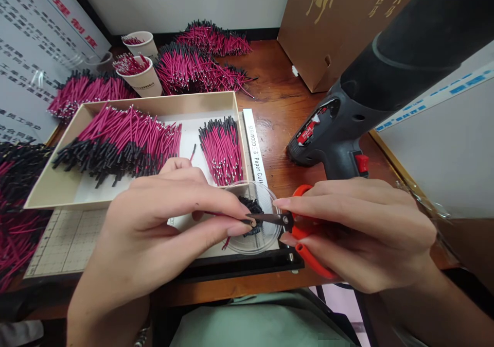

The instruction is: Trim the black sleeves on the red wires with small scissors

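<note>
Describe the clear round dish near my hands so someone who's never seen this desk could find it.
Start at the shallow beige tray of pink wires on the wooden desk. Just in front of its right corner, between the left hand and the right hand holding orange scissors, sits the dish. It alone is transparent, holding small black bits, unlike the white paper cups.

The wooden table [278, 105] carries a beige tray [162, 105]; behind the tray stand two paper cups [144, 76], right of it a heat gun [347, 125].

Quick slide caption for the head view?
Left hand holds a wire while right hand snips it with orange scissors.
</note>
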`<state>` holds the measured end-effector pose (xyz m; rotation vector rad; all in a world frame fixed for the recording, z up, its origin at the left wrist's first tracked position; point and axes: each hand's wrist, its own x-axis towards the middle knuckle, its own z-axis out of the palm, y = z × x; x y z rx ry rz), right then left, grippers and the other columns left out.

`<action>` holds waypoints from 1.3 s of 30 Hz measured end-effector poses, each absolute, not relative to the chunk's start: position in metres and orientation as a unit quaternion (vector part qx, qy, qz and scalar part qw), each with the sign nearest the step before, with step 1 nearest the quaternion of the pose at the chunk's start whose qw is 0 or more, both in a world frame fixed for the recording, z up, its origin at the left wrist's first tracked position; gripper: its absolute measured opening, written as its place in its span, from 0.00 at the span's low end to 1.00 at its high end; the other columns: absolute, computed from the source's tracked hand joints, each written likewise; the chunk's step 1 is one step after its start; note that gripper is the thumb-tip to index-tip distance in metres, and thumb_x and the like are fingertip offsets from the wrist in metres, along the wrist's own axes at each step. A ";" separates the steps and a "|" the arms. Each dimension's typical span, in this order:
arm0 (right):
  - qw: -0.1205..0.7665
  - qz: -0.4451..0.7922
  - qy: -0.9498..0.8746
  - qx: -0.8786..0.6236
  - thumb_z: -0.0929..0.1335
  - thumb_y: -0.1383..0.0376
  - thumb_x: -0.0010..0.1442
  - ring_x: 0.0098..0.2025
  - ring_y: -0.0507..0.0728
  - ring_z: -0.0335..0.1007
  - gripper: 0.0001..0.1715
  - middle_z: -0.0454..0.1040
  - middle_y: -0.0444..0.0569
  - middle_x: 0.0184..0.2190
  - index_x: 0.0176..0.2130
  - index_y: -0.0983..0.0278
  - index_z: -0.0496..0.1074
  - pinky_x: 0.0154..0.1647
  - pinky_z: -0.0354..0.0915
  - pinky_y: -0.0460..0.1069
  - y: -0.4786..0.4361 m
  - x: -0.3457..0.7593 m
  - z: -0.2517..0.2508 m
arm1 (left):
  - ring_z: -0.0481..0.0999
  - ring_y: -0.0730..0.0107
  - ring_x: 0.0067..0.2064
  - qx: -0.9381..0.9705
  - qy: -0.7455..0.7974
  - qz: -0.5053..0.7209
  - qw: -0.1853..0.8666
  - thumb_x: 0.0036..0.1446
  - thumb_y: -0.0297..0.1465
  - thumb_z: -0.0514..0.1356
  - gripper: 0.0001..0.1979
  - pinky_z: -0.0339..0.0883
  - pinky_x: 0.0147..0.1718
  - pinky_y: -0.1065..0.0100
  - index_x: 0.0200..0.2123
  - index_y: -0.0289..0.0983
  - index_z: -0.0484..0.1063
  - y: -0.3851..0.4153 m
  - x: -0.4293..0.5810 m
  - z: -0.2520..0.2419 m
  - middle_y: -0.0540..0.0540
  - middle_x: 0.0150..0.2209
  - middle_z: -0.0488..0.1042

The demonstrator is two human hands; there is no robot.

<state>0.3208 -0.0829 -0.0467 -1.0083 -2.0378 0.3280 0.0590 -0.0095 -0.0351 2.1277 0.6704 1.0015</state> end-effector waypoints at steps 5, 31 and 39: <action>0.420 0.131 -0.796 -0.415 0.73 0.74 0.67 0.31 0.52 0.77 0.16 0.82 0.44 0.33 0.53 0.63 0.79 0.30 0.72 0.47 -0.082 0.318 -0.045 | 0.77 0.70 0.29 0.817 0.262 0.383 0.341 0.73 0.28 0.70 0.08 0.69 0.38 0.53 0.40 0.48 0.84 -0.012 0.060 -0.036 0.59 0.34 0.87; 0.417 0.131 -0.808 -0.395 0.73 0.73 0.70 0.33 0.52 0.80 0.14 0.85 0.45 0.37 0.55 0.64 0.78 0.33 0.76 0.46 -0.078 0.318 -0.047 | 0.77 0.70 0.28 0.811 0.270 0.395 0.337 0.71 0.27 0.70 0.08 0.68 0.36 0.52 0.39 0.48 0.84 -0.011 0.063 -0.035 0.58 0.33 0.87; 0.420 0.139 -0.795 -0.414 0.75 0.74 0.65 0.29 0.53 0.76 0.20 0.83 0.43 0.33 0.55 0.61 0.79 0.27 0.72 0.47 -0.082 0.316 -0.048 | 0.77 0.67 0.27 0.814 0.275 0.389 0.332 0.70 0.27 0.70 0.09 0.68 0.34 0.51 0.38 0.49 0.84 -0.011 0.060 -0.036 0.56 0.33 0.87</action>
